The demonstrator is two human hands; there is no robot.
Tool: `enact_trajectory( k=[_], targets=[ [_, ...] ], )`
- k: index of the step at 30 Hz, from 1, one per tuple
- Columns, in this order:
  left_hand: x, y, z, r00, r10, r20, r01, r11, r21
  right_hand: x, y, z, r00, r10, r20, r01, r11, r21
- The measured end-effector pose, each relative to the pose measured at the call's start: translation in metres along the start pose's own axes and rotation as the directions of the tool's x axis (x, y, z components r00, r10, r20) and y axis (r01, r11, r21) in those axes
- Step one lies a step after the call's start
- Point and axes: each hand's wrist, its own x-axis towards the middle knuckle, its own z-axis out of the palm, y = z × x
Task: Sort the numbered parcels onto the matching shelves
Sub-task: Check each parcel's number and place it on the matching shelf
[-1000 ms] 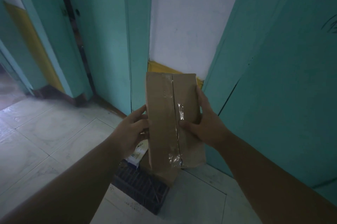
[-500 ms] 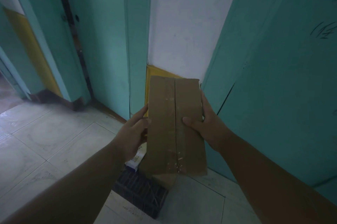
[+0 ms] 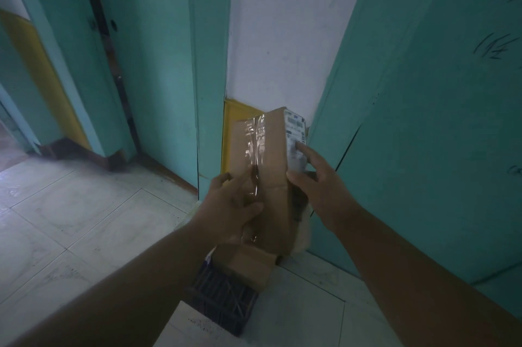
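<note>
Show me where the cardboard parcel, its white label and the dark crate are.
cardboard parcel (image 3: 272, 154): head view, on the brown face beside the tape.
white label (image 3: 295, 132): head view, on its printed upper part.
dark crate (image 3: 223, 298): head view, on its slatted side.

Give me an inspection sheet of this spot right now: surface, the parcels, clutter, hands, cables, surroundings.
Surface: pale tiled floor, scuffed.
Job's things: taped cardboard parcel held upright in both hands, white label on its right side, print too blurred to read; more cardboard boxes below it in a dark crate.
Clutter: white sheet on the floor by the crate.
Grippers: left hand grips the parcel's taped face; right hand holds the labelled side.
Cables: nothing seen.
Surroundings: teal doors, white wall with yellow base; no shelves in view.
</note>
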Motion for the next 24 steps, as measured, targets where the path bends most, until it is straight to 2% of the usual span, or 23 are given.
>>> enact_trajectory(
  k=[3, 7, 9, 11, 14, 21, 24],
  targets=[
    [0.002, 0.006, -0.003, 0.999, 0.037, 0.006, -0.036, 0.996, -0.079, -0.003, 0.001, -0.002, 0.999, -0.032, 0.027, 0.034, 0.998, -0.046],
    [0.001, 0.013, -0.007, 0.961, -0.108, 0.253, 0.202, 0.902, -0.382, -0.004, -0.002, -0.002, 0.993, -0.118, -0.013, 0.114, 0.976, -0.185],
    [0.002, 0.012, -0.007, 0.945, -0.071, 0.320, 0.207, 0.886, -0.415, -0.003, -0.005, -0.001, 0.991, -0.133, -0.026, 0.123, 0.965, -0.233],
    [0.005, 0.011, -0.004, 0.937, -0.031, 0.348, 0.177, 0.901, -0.396, -0.002, -0.007, -0.002, 0.990, -0.138, -0.019, 0.127, 0.949, -0.289],
    [0.009, 0.007, 0.001, 0.952, -0.018, 0.304, 0.134, 0.921, -0.367, 0.000, -0.010, -0.003, 0.992, -0.126, 0.007, 0.120, 0.926, -0.357],
    [0.010, 0.001, 0.012, 0.972, -0.025, 0.234, 0.090, 0.959, -0.270, 0.002, -0.006, -0.015, 0.994, -0.104, 0.044, 0.113, 0.910, -0.398],
    [0.007, 0.005, 0.019, 0.967, 0.001, 0.253, 0.070, 0.960, -0.271, -0.004, -0.001, -0.024, 0.997, -0.067, 0.037, 0.076, 0.912, -0.402]
  ],
)
